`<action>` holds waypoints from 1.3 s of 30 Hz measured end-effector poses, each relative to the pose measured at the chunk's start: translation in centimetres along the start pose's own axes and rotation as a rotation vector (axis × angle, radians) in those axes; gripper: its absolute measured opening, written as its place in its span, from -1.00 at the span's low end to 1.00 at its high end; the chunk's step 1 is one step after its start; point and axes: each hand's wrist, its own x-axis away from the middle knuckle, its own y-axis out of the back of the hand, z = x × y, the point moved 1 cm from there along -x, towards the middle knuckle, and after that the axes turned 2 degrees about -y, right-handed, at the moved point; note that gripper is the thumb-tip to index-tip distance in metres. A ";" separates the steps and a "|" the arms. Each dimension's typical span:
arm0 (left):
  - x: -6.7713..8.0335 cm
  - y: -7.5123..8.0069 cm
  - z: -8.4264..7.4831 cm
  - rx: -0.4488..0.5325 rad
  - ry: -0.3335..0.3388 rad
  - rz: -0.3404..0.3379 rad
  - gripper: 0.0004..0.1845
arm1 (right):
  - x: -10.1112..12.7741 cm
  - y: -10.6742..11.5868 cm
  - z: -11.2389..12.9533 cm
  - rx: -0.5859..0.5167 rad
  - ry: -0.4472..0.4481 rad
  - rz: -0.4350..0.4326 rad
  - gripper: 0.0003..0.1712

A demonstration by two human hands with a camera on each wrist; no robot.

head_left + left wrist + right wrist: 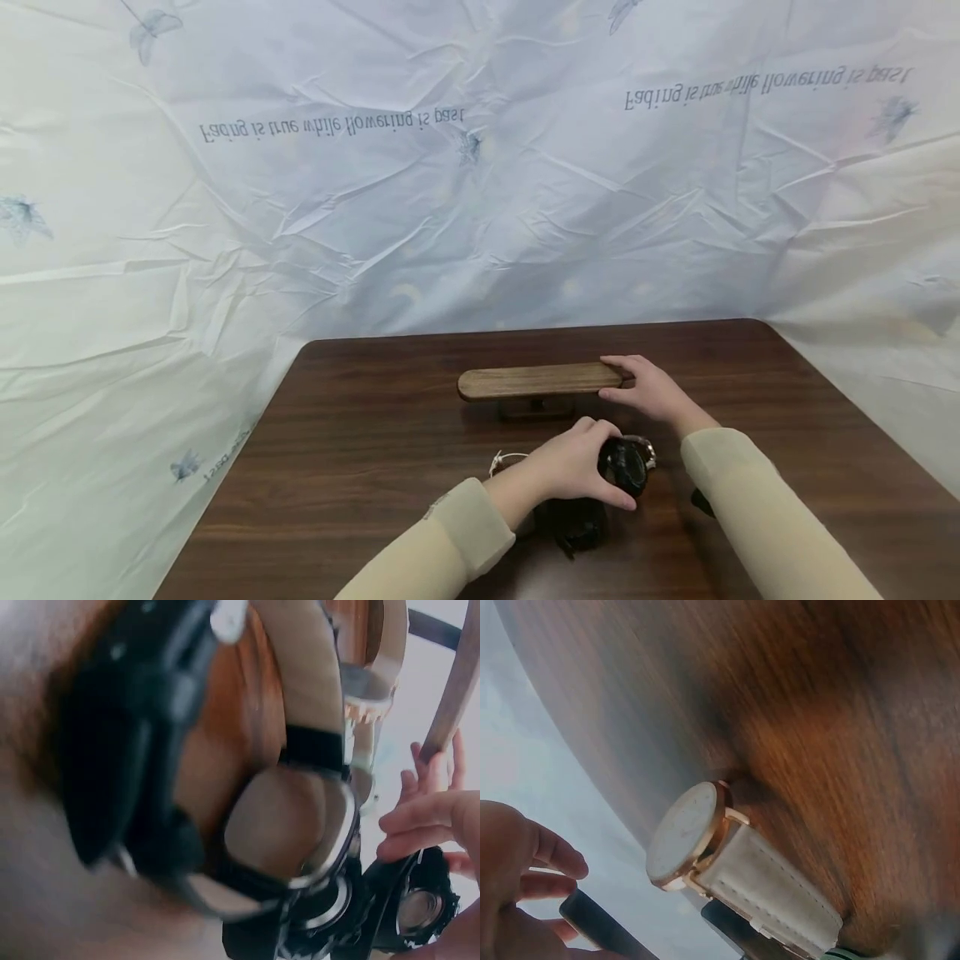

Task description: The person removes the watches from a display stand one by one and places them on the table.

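Left hand (573,467) curled round a dark watch (626,464) just in front of the wooden stand (540,381), steadying it on the bench (360,433). Right hand (648,390) relaxed, fingertips on the stand's right end, seemingly bracing it.

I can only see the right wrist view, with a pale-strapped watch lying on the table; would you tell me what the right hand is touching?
Observer: The right hand rests its fingers on the right end of a wooden bar stand.
Operator: Thank you. What is the left hand doing?
Observer: The left hand grips a black watch just in front of that stand.
Operator: Is the stand upright?
Observer: Yes, its bar lies level on a short base, towards the back of the dark wooden table.
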 end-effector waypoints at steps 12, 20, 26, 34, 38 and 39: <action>-0.8 -2.7 -1.7 -0.138 0.035 0.000 -0.25 | 0.4 0.3 -0.6 -0.021 0.000 -0.013 -0.18; -1.0 -4.2 -1.9 -0.254 0.030 0.003 -0.25 | 0.8 0.5 -1.1 -0.029 -0.024 -0.012 -0.18; -1.2 -4.5 -2.2 -0.361 0.032 -0.012 -0.27 | 1.1 0.8 -1.2 -0.039 -0.049 -0.007 -0.17; -1.6 -5.3 -1.9 -0.474 0.023 -0.050 -0.20 | 1.5 1.1 -1.4 -0.036 -0.060 -0.015 -0.19; -1.7 -5.4 -2.1 -0.464 0.015 -0.041 -0.13 | 1.9 1.4 -1.9 -0.022 -0.080 -0.018 -0.17; -1.7 -5.3 -2.2 -0.456 0.012 -0.039 -0.12 | 2.0 1.5 -2.0 -0.021 -0.085 -0.019 -0.17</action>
